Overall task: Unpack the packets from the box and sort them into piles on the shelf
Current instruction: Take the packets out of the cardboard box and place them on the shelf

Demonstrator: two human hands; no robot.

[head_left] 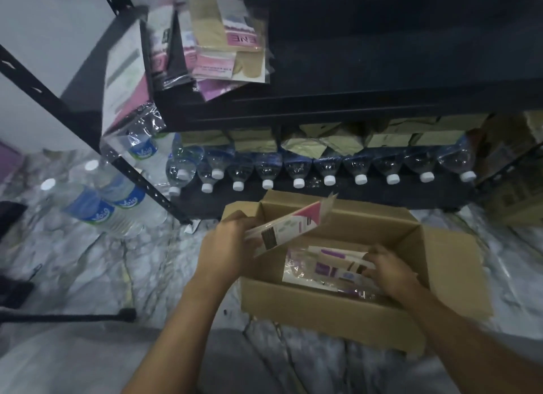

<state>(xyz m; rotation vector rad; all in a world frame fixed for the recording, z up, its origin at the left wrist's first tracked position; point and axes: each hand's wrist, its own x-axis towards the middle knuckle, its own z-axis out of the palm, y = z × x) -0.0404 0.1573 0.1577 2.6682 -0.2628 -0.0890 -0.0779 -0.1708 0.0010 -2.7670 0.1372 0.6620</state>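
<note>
Far left, two large water bottles (100, 205) lie on the marbled floor (88, 270), partly crossed by the rack's black upright (88, 129). Above it, a pile of packets (223, 40), pink, purple and tan, sits at the left end of the dark shelf (382, 99), one overhanging its front edge. The print on them is blurred. Beneath the shelf a row of bottles (323, 170) lies caps forward.

At centre, my left hand (226, 246) grips the lower end of one packet (291, 226), fingers curled round it. The packet tilts up over the left side of the open cardboard box (323, 308) on the floor. Loose packets (320, 267) lie inside, their near edge hidden by the box wall. My right hand (390, 273) reaches in with bent fingers on the topmost. Whether it pinches that one I cannot tell. Cartons (511, 187) blur at the right edge.
</note>
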